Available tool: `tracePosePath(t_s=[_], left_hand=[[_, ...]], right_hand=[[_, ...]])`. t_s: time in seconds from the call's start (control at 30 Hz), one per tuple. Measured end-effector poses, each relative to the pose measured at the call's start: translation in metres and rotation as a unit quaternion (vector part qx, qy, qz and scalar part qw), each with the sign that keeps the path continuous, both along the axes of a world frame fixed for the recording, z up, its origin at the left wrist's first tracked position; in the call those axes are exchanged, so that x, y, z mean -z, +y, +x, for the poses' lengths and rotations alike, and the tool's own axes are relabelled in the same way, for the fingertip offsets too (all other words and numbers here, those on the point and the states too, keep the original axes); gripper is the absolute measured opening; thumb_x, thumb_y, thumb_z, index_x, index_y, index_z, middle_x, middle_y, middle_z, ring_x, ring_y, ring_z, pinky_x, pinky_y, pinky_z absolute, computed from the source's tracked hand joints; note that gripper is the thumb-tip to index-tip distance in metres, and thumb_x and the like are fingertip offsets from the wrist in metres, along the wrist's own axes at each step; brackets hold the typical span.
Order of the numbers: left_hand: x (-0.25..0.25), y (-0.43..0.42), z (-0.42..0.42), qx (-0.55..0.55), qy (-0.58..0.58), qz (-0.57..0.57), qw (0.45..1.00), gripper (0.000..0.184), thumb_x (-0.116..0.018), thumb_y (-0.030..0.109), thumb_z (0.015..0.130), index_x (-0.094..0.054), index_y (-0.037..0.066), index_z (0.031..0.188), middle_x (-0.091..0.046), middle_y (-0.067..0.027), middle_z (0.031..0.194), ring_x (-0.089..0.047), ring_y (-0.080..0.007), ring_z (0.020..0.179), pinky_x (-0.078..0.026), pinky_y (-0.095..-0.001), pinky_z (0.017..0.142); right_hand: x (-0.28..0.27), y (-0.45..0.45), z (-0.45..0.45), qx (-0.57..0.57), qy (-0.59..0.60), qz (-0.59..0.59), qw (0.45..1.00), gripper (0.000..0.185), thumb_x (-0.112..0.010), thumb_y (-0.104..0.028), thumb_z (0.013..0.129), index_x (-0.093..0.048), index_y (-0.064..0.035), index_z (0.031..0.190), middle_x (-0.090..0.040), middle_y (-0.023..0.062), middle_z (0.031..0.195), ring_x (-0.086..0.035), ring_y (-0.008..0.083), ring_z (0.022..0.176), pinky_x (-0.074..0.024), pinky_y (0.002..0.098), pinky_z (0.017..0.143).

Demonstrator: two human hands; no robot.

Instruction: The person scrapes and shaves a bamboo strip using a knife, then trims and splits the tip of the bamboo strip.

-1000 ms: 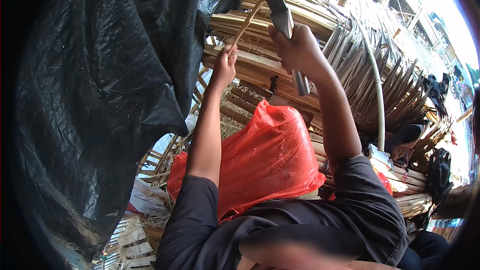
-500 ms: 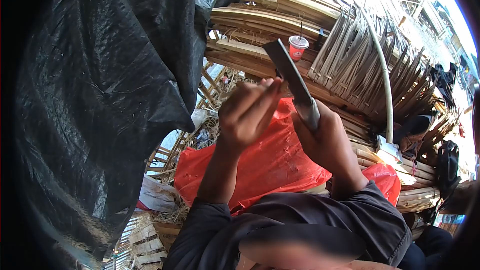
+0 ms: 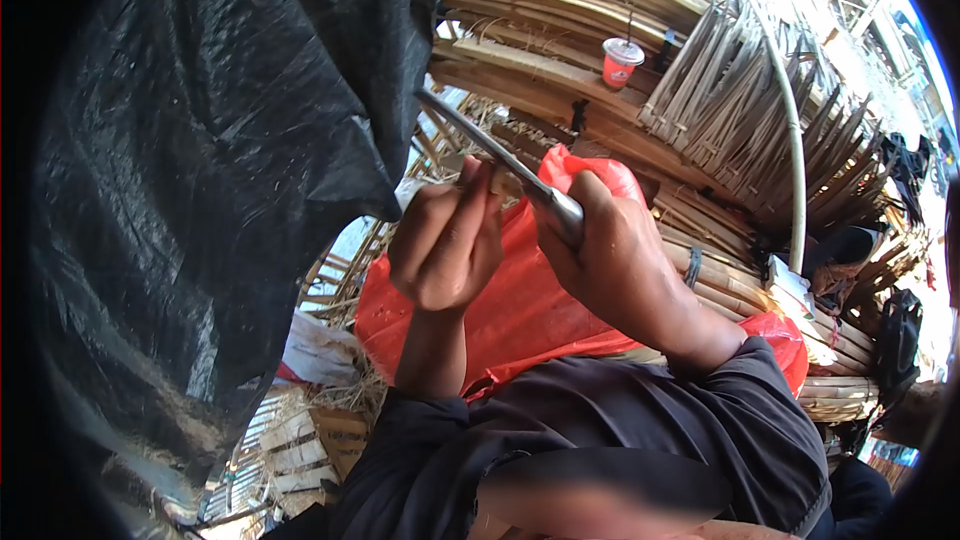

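My right hand is wrapped round the metal handle of a large knife. Its long dark blade slants up and to the left, now seen nearly edge-on. Close beside the blade, on its lower left side, my left hand is closed with the fingers curled and pinched. Whatever lies in that pinch is too small and too hidden to name. Beneath both hands a red plastic sheet covers my lap.
A black tarp hangs along the left. Long split bamboo strips are stacked ahead, with a lidded cup of red drink standing on them. Dried palm thatch and a bamboo pole are at the right.
The knife has swung to the left and turned more edge-on, with my right hand moving slightly left. My left hand has moved left and a little down, fingers more curled.
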State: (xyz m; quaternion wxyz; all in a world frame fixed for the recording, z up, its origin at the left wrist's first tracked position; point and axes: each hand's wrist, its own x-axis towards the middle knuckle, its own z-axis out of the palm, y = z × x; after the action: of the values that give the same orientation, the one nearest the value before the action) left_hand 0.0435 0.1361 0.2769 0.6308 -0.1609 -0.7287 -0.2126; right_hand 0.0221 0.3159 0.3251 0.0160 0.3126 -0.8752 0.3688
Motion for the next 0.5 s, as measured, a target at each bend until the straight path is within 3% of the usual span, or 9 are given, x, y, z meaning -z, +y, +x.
tracePosePath(t_s=[0.13,0.23,0.3,0.37,0.4,0.5], left_hand=[[0.004,-0.029,0.021,-0.011,0.015,0.035,0.999,0.022,-0.074,-0.01,0.083,-0.074,-0.008,0.104,-0.069,-0.0111,0.081,-0.064,-0.0192,0.065,-0.049,-0.028,0.054],[0.013,-0.042,0.046,-0.035,0.019,0.053,0.998,0.014,-0.071,-0.006,0.086,-0.073,-0.009,0.099,-0.069,-0.0141,0.08,-0.066,-0.0209,0.066,-0.052,-0.0289,0.056],[0.019,-0.043,0.059,-0.015,-0.004,0.046,0.999,0.012,-0.07,-0.004,0.087,-0.073,-0.009,0.098,-0.07,-0.0164,0.081,-0.07,-0.0235,0.069,-0.055,-0.0297,0.058],[0.009,-0.033,0.076,0.017,-0.073,-0.003,0.997,0.009,-0.072,-0.001,0.087,-0.074,-0.006,0.095,-0.072,-0.0141,0.085,-0.073,-0.0264,0.071,-0.061,-0.0335,0.065],[0.019,-0.029,0.085,0.016,-0.07,-0.005,0.997,0.008,-0.073,0.0,0.086,-0.074,-0.004,0.093,-0.073,-0.0136,0.087,-0.074,-0.0274,0.074,-0.062,-0.0347,0.066],[0.025,-0.023,0.107,0.017,-0.097,-0.044,0.994,0.011,-0.077,-0.001,0.083,-0.073,-0.002,0.093,-0.074,-0.0127,0.093,-0.076,-0.0305,0.088,-0.065,-0.0363,0.071]], right_hand=[[-0.012,-0.017,-0.003,-0.127,0.012,0.001,0.992,0.026,-0.071,-0.014,0.085,-0.054,0.0066,0.088,-0.062,0.0262,0.069,-0.063,0.045,0.064,-0.049,0.0482,0.057],[0.001,-0.035,-0.003,-0.222,-0.039,-0.112,0.968,0.021,-0.071,-0.011,0.088,-0.058,0.0019,0.078,-0.051,0.0151,0.058,-0.048,0.0259,0.048,-0.0396,0.0396,0.05],[0.024,-0.047,0.003,-0.234,-0.102,-0.165,0.953,0.018,-0.068,-0.007,0.084,-0.058,0.0034,0.075,-0.046,0.0125,0.057,-0.042,0.0171,0.051,-0.0374,0.0368,0.05],[0.036,-0.047,0.017,-0.246,-0.156,-0.146,0.945,0.013,-0.069,-0.006,0.08,-0.06,0.0027,0.077,-0.046,0.0126,0.057,-0.041,0.0155,0.052,-0.0376,0.0364,0.051],[0.039,-0.045,0.024,-0.245,-0.21,-0.137,0.937,0.01,-0.068,-0.005,0.073,-0.061,0.0012,0.075,-0.049,0.0158,0.059,-0.047,0.0219,0.05,-0.0393,0.0389,0.052],[0.039,-0.03,0.025,-0.211,-0.115,-0.033,0.97,0.012,-0.068,-0.01,0.068,-0.064,0.0012,0.067,-0.061,0.0233,0.063,-0.063,0.0446,0.064,-0.0517,0.048,0.061]])
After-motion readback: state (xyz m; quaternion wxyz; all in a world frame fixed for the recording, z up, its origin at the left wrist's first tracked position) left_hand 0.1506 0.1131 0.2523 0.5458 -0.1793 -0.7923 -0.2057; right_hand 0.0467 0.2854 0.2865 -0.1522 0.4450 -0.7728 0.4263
